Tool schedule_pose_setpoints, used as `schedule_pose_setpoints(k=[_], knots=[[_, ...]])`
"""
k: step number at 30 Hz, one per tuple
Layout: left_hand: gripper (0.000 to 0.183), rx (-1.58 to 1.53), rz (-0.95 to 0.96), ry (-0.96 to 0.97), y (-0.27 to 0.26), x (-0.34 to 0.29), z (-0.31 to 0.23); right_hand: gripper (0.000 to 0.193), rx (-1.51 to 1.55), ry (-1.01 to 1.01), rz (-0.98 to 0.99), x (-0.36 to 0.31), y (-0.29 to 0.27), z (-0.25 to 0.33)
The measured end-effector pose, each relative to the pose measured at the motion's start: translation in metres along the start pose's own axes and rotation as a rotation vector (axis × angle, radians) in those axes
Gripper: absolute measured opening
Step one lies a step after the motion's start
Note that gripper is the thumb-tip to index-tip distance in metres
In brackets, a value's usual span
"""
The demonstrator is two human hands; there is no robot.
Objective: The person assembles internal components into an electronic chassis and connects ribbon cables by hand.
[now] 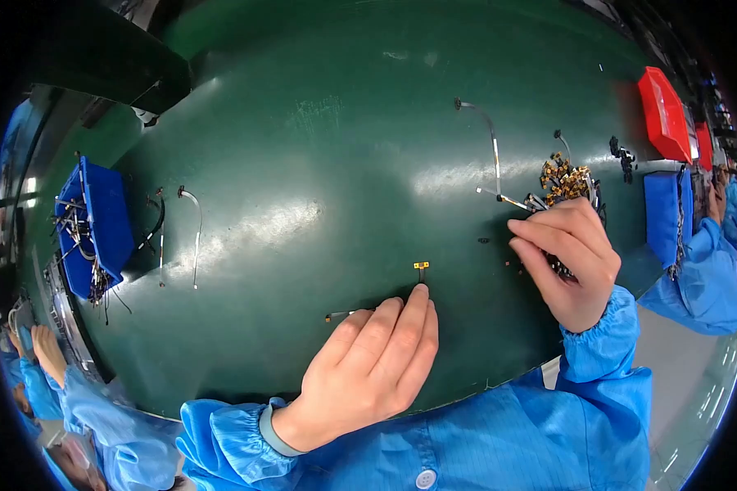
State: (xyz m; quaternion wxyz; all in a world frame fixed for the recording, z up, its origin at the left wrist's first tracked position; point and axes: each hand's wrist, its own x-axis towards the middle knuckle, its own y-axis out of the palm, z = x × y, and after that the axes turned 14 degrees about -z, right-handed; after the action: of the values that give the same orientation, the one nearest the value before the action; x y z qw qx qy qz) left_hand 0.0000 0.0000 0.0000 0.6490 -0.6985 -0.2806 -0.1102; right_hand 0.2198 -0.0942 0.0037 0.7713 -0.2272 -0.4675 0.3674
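My left hand (373, 356) rests low over the green table, its fingers together and bent down onto a thin flat cable. That cable's gold T-shaped connector (421, 266) sticks out beyond the fingertips. A pale cable end with a small dark tip (340, 316) shows at the left of the same hand; whether both belong to one cable is hidden. My right hand (569, 258) is closed in a pinch beside a heap of gold-ended cables (567, 178). Whatever lies between its thumb and forefinger is too small to make out.
A blue bin of cables (106, 229) stands at the left, with loose cables (195, 237) beside it. One long cable (493, 143) lies beyond my right hand. Small black parts (624, 157), a red bin (665, 114) and another blue bin (663, 217) sit at the right. Co-workers sit at both sides.
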Motion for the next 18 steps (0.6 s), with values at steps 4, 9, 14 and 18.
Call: schedule_pose_setpoints(k=[4, 9, 14, 18], knots=[[0.023, -0.006, 0.009, 0.030, 0.004, -0.003, 0.001, 0.020, 0.041, -0.025, 0.053, 0.001, 0.009, 0.002], [0.020, 0.040, 0.006, 0.078, 0.005, -0.006, 0.008, 0.026, -0.012, -0.131, 0.065, 0.004, 0.020, 0.008], [0.020, 0.043, 0.031, 0.034, 0.004, -0.004, 0.002, 0.030, 0.165, -0.197, 0.110, 0.009, 0.040, 0.021], [0.018, 0.043, 0.009, 0.025, 0.009, -0.004, 0.001, 0.029, 0.196, -0.236, 0.124, 0.009, 0.045, 0.018]])
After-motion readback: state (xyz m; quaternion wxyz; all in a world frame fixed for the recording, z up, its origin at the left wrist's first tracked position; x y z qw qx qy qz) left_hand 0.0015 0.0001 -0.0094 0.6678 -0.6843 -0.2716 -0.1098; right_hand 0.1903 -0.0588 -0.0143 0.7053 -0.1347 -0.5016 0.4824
